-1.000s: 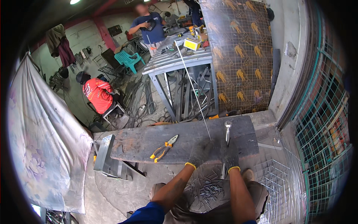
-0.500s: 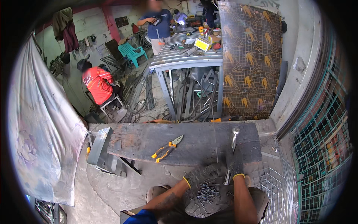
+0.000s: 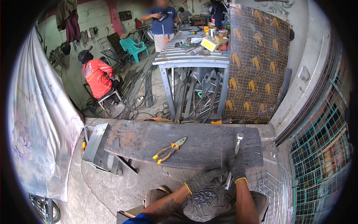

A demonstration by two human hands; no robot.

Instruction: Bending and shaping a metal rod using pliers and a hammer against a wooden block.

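Observation:
My left hand (image 3: 206, 179), in a dark knitted glove with a yellow cuff, is closed around a thin metal wire (image 3: 221, 151) that stands nearly upright. Beside it on the right, my gloved right hand (image 3: 237, 167) grips a shiny metal bar (image 3: 238, 143) with a rounded knob at its top end. The bar's lower end comes out below the glove, close to my left fingertips. Under both hands, many short cut wire pieces (image 3: 204, 201) lie on a grey rounded surface (image 3: 194, 214) over my lap. Combination pliers (image 3: 172, 150) with yellow-and-black handles rest on the dark wooden bench (image 3: 141, 140).
A bent sheet-metal piece (image 3: 96, 143) leans at the bench's left end. Wire lattice (image 3: 266, 190) lies on the floor at right, near a green mesh screen (image 3: 317, 160). Beyond stand a metal worktable (image 3: 192, 61), a seated person in red (image 3: 100, 78) and a standing person (image 3: 163, 26).
My left hand has shifted slightly right and up, nearer the bar. The wire stands more upright. My view has turned a little, and the pliers stay on the bench.

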